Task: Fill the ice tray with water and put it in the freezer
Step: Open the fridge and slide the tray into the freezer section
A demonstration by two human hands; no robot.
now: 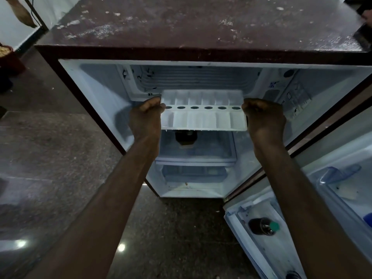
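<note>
A small fridge (201,23) with a worn maroon top stands open, seen from above and in front, on a dark speckled stone floor (50,148). Its door (302,228) swings out to the right and shows its white inner racks.

The white inside has the freezer compartment (197,77) at the top, with ribbed walls. Clear shelves (195,160) sit below it.

Two bare forearms reach up from the bottom edge of the view toward the freezer.

Between the hands is a white ice tray (203,119), held at the mouth of the freezer compartment. Its long axis runs left to right, parallel to the front of the fridge. Its open side faces up, one long edge points into the freezer and the other points back toward the person. It has two rows of six pockets, with a strip of six round holes between the rows. Whether there is water in the pockets cannot be told. Whether the tray rests on the freezer floor cannot be told either.

The left hand (146,117) grips the tray's left short end, with fingers curled around it. The right hand (263,117) grips the right short end in the same way.

A dark bottle (261,226) with a green cap lies in the lower door rack. A dark object (186,137) sits on the shelf just under the tray.
</note>
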